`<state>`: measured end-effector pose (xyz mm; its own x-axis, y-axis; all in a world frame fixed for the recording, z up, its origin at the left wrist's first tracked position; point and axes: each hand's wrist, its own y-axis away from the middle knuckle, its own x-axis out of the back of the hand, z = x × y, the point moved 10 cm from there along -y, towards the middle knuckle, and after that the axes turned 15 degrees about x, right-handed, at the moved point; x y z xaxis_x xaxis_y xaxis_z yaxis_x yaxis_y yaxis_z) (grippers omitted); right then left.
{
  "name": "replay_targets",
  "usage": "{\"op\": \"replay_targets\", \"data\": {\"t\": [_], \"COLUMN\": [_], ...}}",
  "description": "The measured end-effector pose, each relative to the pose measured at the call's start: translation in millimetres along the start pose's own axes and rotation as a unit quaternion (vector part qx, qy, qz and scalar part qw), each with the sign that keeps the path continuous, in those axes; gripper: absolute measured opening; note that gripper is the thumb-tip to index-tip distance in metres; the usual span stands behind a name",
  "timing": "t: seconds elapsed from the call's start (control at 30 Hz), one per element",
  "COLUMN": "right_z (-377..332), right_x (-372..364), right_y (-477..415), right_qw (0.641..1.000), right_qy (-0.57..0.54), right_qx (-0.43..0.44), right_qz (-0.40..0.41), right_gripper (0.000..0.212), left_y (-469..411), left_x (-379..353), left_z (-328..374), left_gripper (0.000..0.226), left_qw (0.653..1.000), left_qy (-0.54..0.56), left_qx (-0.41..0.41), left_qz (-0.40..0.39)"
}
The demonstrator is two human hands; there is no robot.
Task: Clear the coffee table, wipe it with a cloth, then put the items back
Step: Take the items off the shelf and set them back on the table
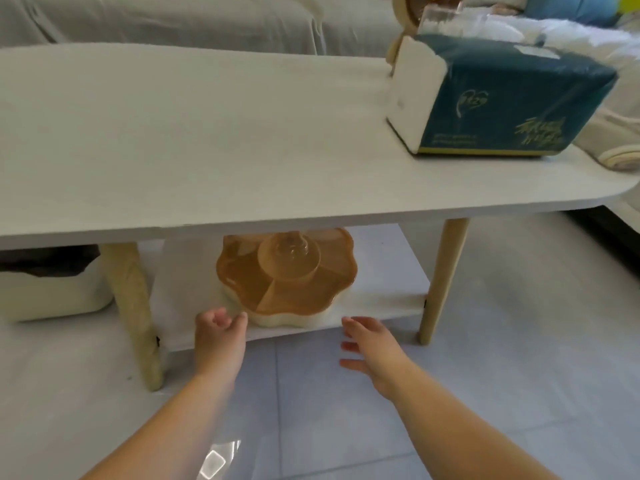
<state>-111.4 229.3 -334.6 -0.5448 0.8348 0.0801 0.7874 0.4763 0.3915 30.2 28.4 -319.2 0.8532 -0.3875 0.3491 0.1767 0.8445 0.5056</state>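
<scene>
The white coffee table [207, 140] fills the upper half of the view. A dark green tissue pack [498, 109] lies on its right end. On the lower shelf [381, 296] stands a flower-shaped snack tray with an amber see-through lid [287, 282]. My left hand [218, 337] is just left of the tray's front edge, fingers curled and apart, thumb close to or touching the base. My right hand [374, 348] is spread open a little in front and right of the tray, apart from it. Neither hand holds anything.
A sofa with a grey cover [173, 19] runs behind the table. A cream bin with a dark liner [52, 285] stands on the floor at left. Wooden table legs [133, 313] [441, 278] flank the shelf. A clear item [440, 15] and a wooden object sit behind the tissue pack.
</scene>
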Motion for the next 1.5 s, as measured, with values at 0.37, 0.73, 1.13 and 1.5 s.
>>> {"op": "replay_targets", "data": {"t": [0.37, 0.73, 1.13, 1.5], "right_z": [-41, -3, 36, -6], "right_x": [-17, 4, 34, 62], "right_y": [-51, -22, 11, 28], "right_qw": [0.982, 0.991, 0.987, 0.991], "right_qy": [0.063, -0.035, -0.134, -0.109], "right_qx": [0.150, 0.090, -0.042, 0.070], "right_qz": [0.095, 0.091, 0.079, -0.028], "right_gripper": [0.046, 0.043, 0.065, 0.077], "left_y": [-21, -8, 35, 80], "left_x": [-29, -27, -42, -44], "left_z": [12, -25, -73, -93], "left_gripper": [0.047, 0.024, 0.013, 0.046], "left_qw": [0.996, 0.980, 0.939, 0.912], "left_qy": [-0.016, 0.110, 0.085, -0.001], "left_qx": [-0.034, 0.046, 0.213, 0.200], "left_qz": [-0.082, -0.162, -0.255, -0.359]}}
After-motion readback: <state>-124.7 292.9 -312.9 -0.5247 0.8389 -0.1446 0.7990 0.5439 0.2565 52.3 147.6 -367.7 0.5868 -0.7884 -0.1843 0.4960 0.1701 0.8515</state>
